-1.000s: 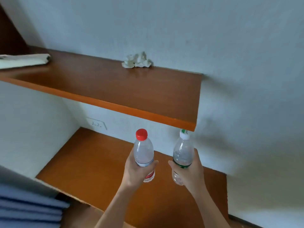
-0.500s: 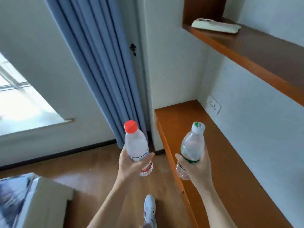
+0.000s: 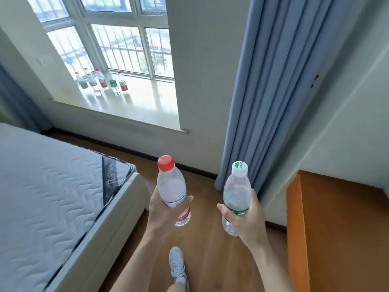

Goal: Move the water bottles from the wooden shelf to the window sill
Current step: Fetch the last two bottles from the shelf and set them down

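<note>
Holding, left hand [image 3: 166, 209]: grip was wrapped round the lower body of the red-capped bottle [image 3: 171, 186], thumb across the front; bottle roughly upright, cap leaning a little left.
Holding, right hand [image 3: 246, 218]: grip was curled round the green label band of the white-capped bottle [image 3: 236, 192]; bottle roughly upright.
Bottle positions: both were carried in the air above the wooden floor [image 3: 206, 239], side by side and apart, the red-capped one on the left.
Window sill [image 3: 147, 106]: lay ahead and to the left, well apart from both hands; pale and brightly lit.
Sill contents: a cluster of bottles [image 3: 101, 81] with red and green labels stood at the far left end near the glass; count unclear in the glare.
Curtain [image 3: 263, 91]: blue, hung right of the window, behind the white-capped bottle.
Bed [image 3: 52, 186]: bare quilted mattress on a pale frame, at left.
Wooden surface [image 3: 336, 228]: orange-brown, lower right, beside the right forearm.
Shoe [image 3: 177, 264]: grey, on the floor between the forearms.
</note>
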Action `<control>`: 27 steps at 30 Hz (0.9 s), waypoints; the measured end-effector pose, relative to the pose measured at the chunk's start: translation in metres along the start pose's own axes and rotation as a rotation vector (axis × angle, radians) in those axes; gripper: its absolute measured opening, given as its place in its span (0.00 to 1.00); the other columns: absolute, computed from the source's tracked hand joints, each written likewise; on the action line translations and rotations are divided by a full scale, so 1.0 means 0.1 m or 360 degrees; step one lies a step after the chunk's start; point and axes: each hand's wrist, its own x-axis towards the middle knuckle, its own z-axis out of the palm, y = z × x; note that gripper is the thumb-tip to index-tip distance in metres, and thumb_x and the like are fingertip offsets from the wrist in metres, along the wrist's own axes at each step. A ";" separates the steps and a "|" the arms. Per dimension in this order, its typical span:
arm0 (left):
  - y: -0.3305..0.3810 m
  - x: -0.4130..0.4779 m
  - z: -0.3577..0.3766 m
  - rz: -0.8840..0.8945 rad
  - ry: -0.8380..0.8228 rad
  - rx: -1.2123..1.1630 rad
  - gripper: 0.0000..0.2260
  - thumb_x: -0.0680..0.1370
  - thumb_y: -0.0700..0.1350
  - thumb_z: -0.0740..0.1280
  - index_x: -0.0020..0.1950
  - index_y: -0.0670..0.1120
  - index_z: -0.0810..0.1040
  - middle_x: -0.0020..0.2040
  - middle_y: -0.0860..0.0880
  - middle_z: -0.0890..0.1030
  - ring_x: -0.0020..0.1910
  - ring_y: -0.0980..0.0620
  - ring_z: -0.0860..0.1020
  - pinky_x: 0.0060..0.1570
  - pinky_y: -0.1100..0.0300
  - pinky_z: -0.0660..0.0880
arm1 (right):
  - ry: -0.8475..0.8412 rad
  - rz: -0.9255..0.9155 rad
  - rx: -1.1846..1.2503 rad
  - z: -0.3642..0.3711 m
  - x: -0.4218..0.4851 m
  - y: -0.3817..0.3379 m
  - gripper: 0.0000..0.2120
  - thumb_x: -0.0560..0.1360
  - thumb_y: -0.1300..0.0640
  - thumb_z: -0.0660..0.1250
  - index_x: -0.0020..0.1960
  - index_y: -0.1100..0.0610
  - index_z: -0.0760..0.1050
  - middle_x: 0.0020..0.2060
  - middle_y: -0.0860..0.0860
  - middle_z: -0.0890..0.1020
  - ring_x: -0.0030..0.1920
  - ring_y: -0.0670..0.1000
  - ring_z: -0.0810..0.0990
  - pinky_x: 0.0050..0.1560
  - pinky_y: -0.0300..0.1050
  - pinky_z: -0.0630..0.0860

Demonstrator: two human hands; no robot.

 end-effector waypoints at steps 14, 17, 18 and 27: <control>-0.41 2.21 -0.64 -0.0066 0.0270 -0.0034 0.36 0.58 0.62 0.78 0.62 0.53 0.73 0.52 0.54 0.81 0.52 0.51 0.81 0.49 0.55 0.80 | -0.0257 -0.0133 -0.0082 1.83 1.92 -0.50 0.27 0.65 0.47 0.82 0.57 0.48 0.72 0.48 0.43 0.80 0.50 0.43 0.79 0.45 0.32 0.78; -0.42 2.66 -0.77 -0.0042 0.0302 -0.0020 0.37 0.56 0.65 0.75 0.61 0.52 0.73 0.51 0.56 0.80 0.51 0.51 0.81 0.50 0.55 0.80 | -0.0264 -0.0137 -0.0095 2.22 2.30 -0.60 0.28 0.64 0.45 0.82 0.56 0.49 0.72 0.46 0.44 0.81 0.48 0.45 0.80 0.45 0.34 0.77; -0.41 2.79 -0.80 -0.0036 0.0298 -0.0011 0.36 0.57 0.65 0.75 0.61 0.53 0.73 0.50 0.57 0.80 0.51 0.52 0.81 0.50 0.55 0.80 | -0.0276 -0.0136 -0.0104 2.33 2.39 -0.62 0.28 0.63 0.43 0.82 0.55 0.49 0.72 0.46 0.44 0.81 0.48 0.45 0.80 0.45 0.33 0.76; -0.56 3.81 -1.00 -0.0141 0.0349 0.0021 0.31 0.61 0.53 0.82 0.59 0.49 0.74 0.49 0.56 0.81 0.50 0.51 0.81 0.47 0.62 0.77 | -0.0403 -0.0171 -0.0161 3.09 3.24 -0.65 0.27 0.63 0.49 0.83 0.55 0.51 0.72 0.45 0.45 0.80 0.47 0.39 0.79 0.40 0.26 0.73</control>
